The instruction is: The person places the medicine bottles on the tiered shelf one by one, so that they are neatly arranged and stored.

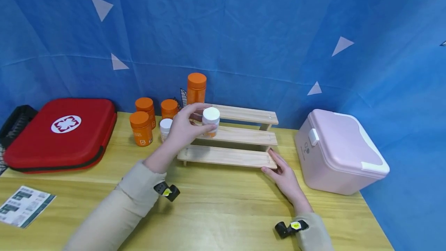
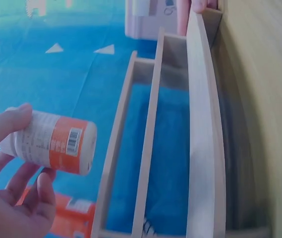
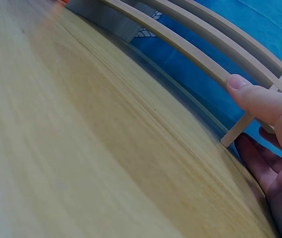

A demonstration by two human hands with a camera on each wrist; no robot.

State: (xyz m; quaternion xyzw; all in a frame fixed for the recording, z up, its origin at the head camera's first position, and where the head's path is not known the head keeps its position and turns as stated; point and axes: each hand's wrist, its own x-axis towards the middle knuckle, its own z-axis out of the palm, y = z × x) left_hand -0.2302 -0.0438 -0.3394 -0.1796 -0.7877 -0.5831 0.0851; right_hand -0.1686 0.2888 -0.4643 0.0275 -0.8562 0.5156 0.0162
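My left hand (image 1: 184,126) holds a white pill bottle (image 1: 211,117) above the middle step of a three-step wooden rack (image 1: 230,157). In the left wrist view this bottle (image 2: 64,142) lies across the picture, thumb on one side and fingers on the other, its orange label and barcode showing. At the rack's right end, my right hand (image 1: 285,175) grips the lowest step. The right wrist view has its thumb (image 3: 240,83) on the step's front edge, with fingers behind the support. A tall orange bottle (image 1: 196,88) stands at the left of the top step, its lower part hidden.
Left of the rack are orange bottles (image 1: 141,129) and a white bottle (image 1: 165,127), partly behind my left arm. A red first-aid case (image 1: 69,142) and a printed card (image 1: 26,205) lie farther left. A pink lidded box (image 1: 334,154) stands at right.
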